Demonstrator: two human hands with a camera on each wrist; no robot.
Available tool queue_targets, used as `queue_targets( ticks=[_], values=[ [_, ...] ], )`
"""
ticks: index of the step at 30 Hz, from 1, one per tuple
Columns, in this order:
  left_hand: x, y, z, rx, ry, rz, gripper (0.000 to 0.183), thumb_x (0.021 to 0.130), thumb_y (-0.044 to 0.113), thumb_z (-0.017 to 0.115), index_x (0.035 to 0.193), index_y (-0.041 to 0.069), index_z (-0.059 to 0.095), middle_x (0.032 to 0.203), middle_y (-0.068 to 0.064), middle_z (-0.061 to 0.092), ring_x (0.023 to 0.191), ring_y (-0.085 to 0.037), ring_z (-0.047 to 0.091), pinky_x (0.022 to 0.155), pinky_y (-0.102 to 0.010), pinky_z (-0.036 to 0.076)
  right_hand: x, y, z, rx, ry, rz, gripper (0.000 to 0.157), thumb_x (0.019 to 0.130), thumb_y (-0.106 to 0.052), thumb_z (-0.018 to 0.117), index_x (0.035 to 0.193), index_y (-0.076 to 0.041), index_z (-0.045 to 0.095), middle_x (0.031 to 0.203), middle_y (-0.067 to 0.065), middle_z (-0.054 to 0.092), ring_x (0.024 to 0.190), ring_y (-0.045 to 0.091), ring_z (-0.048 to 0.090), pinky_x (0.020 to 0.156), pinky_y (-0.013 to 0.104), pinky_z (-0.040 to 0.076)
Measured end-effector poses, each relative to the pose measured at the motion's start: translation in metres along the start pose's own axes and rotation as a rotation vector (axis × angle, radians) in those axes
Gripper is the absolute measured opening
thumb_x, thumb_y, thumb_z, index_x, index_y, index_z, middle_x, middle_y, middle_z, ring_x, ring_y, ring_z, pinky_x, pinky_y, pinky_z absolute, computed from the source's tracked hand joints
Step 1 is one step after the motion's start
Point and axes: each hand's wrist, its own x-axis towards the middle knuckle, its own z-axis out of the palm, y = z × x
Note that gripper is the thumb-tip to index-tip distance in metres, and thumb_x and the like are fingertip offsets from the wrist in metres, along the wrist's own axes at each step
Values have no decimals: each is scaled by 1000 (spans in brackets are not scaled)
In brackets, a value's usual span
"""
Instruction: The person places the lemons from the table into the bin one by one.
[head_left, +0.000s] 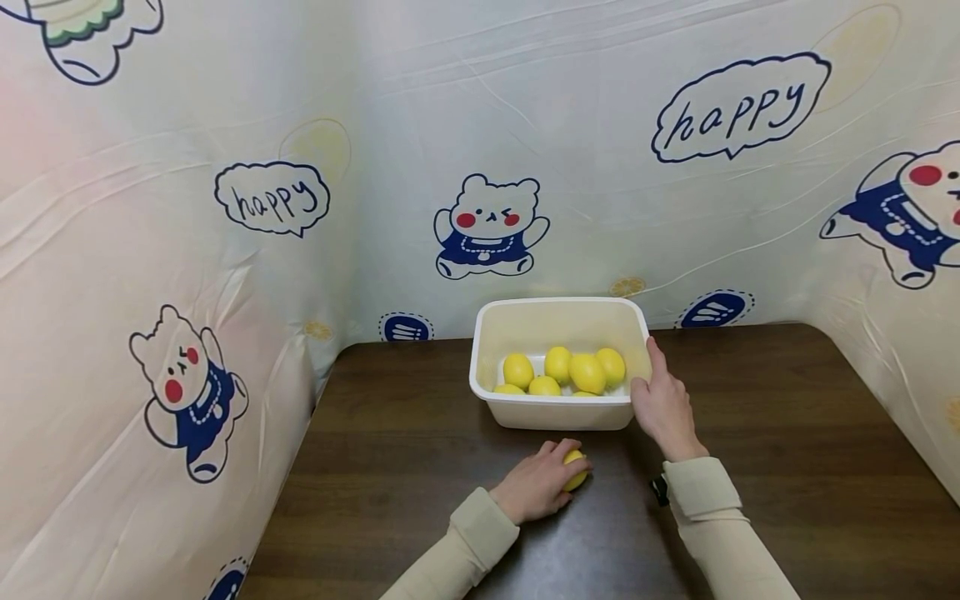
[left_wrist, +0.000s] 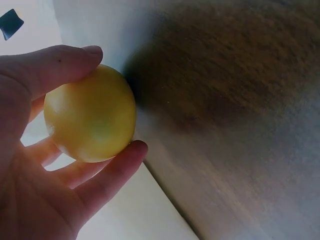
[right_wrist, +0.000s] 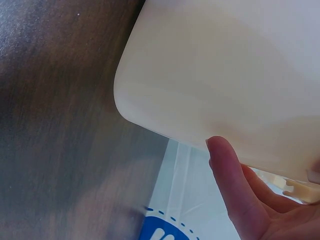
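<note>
In the head view my left hand [head_left: 534, 486] holds a yellow lemon [head_left: 575, 471] just above or on the table, in front of a white plastic bin [head_left: 558, 414]. The left wrist view shows the thumb and fingers curled round this smooth lemon [left_wrist: 92, 117]. My right hand [head_left: 667, 408] grips the bin's right end at the rim. Seen from the right wrist, one finger [right_wrist: 225, 170] of that hand lies against the outer wall of the bin [right_wrist: 200, 75]; its other fingers are partly hidden. Several lemons [head_left: 587, 372] lie inside the bin.
The bin stands on a dark brown wooden table [head_left: 405, 500], close to its back edge. Behind and beside the table hangs a pale curtain [head_left: 390, 208] printed with bears and the word "happy". A dark band [head_left: 660, 490] shows at the right wrist.
</note>
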Motion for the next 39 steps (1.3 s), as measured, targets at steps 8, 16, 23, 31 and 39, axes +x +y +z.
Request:
queue_targets(
  ticks=[8, 16, 23, 31, 39],
  values=[
    [0, 1, 0, 20, 17, 12, 49, 83, 23, 75, 128, 24, 57, 138, -8, 46, 111, -23, 53, 83, -26, 52, 0, -1, 0, -4, -1, -3, 68, 95, -20, 36, 157, -18, 8, 152, 26, 34, 103, 43, 55, 83, 58, 47],
    [0, -1, 2, 15, 30, 22, 48, 83, 22, 75, 128, 23, 57, 137, -8, 46, 111, -23, 54, 83, -26, 52, 0, 0, 0, -3, -2, -7, 68, 96, -20, 36, 157, -18, 8, 151, 27, 34, 106, 45, 55, 85, 60, 46],
    [-1, -2, 2, -3, 36, 22, 48, 84, 21, 74, 129, 23, 57, 137, -8, 47, 110, -23, 53, 82, -26, 52, -1, 1, -1, 1, -11, 1, 68, 96, -21, 35, 157, -19, 5, 152, 26, 32, 114, 48, 52, 90, 63, 43],
    [-2, -1, 3, 0, 35, 12, 47, 84, 22, 73, 129, 23, 57, 137, -8, 47, 108, -22, 53, 82, -27, 52, 0, -1, 0, -1, -10, 8, 68, 96, -21, 36, 157, -19, 6, 153, 26, 32, 114, 48, 52, 91, 63, 43],
    [-3, -2, 4, -9, 42, 20, 48, 84, 21, 72, 129, 23, 57, 136, -8, 47, 108, -22, 52, 82, -26, 51, -1, -1, -2, 0, -22, 15, 68, 96, -21, 35, 157, -19, 5, 154, 25, 31, 117, 49, 51, 94, 64, 41]
  ],
)
